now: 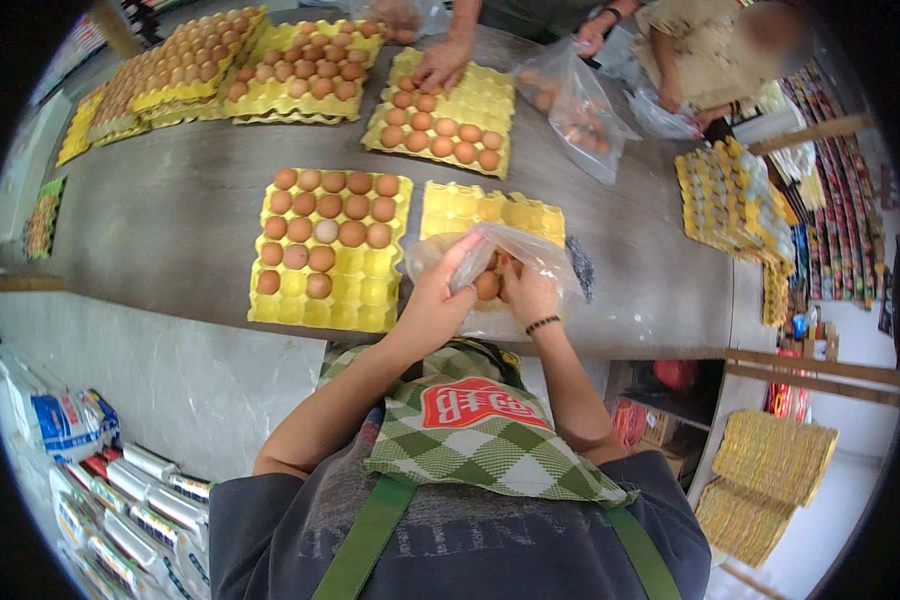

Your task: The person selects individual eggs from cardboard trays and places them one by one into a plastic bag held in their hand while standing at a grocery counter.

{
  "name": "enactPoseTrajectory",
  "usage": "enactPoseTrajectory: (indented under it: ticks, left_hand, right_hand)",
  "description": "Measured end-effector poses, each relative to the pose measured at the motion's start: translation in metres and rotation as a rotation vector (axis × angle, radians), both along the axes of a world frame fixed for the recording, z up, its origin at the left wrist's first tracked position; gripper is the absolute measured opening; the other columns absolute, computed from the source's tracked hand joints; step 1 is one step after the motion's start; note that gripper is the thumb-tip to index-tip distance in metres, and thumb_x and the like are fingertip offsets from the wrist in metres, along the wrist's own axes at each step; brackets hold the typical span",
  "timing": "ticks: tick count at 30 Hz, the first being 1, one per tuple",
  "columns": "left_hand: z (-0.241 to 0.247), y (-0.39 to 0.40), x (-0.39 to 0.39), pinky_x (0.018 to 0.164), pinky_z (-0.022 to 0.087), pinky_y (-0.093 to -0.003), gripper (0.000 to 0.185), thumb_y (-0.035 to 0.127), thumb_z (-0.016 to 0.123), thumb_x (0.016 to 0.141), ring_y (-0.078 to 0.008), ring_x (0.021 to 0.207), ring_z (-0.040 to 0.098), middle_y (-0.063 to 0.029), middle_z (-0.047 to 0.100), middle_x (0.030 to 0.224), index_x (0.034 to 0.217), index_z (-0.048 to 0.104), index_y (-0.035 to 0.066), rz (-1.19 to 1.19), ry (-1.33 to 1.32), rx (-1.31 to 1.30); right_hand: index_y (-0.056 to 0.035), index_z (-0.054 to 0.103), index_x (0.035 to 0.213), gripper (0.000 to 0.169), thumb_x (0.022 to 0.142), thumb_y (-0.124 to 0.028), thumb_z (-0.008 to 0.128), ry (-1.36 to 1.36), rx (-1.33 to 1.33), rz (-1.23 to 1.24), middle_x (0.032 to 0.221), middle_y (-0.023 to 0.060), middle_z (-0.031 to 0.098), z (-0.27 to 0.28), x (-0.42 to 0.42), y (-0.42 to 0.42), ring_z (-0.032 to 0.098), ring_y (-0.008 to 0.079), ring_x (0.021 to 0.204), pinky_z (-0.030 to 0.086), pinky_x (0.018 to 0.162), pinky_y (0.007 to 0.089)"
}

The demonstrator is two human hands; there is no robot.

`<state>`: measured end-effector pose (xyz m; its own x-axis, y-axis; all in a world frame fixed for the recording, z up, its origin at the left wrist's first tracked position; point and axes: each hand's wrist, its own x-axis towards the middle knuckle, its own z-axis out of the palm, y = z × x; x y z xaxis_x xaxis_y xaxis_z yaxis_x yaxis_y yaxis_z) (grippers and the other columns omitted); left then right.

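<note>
My left hand (442, 296) pinches the rim of a clear plastic bag (529, 240) and holds its mouth up. Inside the bag, my right hand (532, 292) has its fingers curled at a brown egg (513, 264), their tips partly hidden. More brown eggs (487, 286) lie in the bag below the hand. The bag covers the near part of a yellow egg tray (487, 206), whose bare far cups show. Left of it sits another yellow tray (360, 306), with brown eggs (330, 206) in its far rows and bare cups at its near right.
Across the table (172, 217), a person's hand (444, 66) touches eggs in a partly filled tray (480, 97). Others handle a bag of eggs (581, 112) and a plastic bag (664, 112). Stacked egg trays stand far left (187, 67) and right (727, 199).
</note>
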<state>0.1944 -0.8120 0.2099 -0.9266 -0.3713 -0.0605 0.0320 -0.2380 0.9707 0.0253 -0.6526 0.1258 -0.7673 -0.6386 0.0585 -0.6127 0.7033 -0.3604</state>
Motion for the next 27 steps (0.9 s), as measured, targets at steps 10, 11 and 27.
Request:
enactPoseTrajectory:
  ticks: [10, 11, 27]
  left_hand:
    - [-0.029, -0.007, 0.045, 0.104, 0.04, -0.0328, 0.062, -0.002, 0.049, 0.081, -0.0271, 0.125, 0.054, -0.019, 0.054, 0.137, 0.143, 0.044, 0.002, -0.075, -0.174, -0.004]
    - [-0.029, -0.005, 0.045, 0.102, 0.042, -0.0332, 0.062, 0.0, 0.05, 0.081, -0.0283, 0.123, 0.055, -0.0204, 0.056, 0.135, 0.142, 0.044, 0.002, -0.132, -0.189, -0.037]
    - [-0.079, 0.013, 0.048, 0.079, 0.05, -0.0352, 0.059, 0.003, 0.049, 0.079, -0.0232, 0.084, 0.064, -0.0188, 0.067, 0.106, 0.138, 0.049, 0.006, -0.018, -0.007, -0.368]
  right_hand:
    - [0.0011, 0.063, 0.108, 0.026, 0.09, -0.016, 0.065, -0.633, -0.304, 0.538, 0.099, 0.0126, 0.067, 0.164, 0.055, -0.144, 0.065, 0.0179, 0.095, 0.052, 0.078, 0.0296]
    - [0.0022, 0.06, 0.109, 0.029, 0.087, -0.015, 0.066, -0.497, -0.19, 0.65, 0.104, 0.0152, 0.065, 0.132, 0.05, -0.169, 0.064, 0.022, 0.098, 0.053, 0.079, 0.0314]
    - [-0.0046, 0.056, 0.107, 0.032, 0.077, -0.009, 0.068, -0.714, -0.385, 0.339, 0.094, 0.0128, 0.057, -0.027, 0.048, -0.195, 0.058, 0.0296, 0.087, 0.051, 0.083, 0.0373]
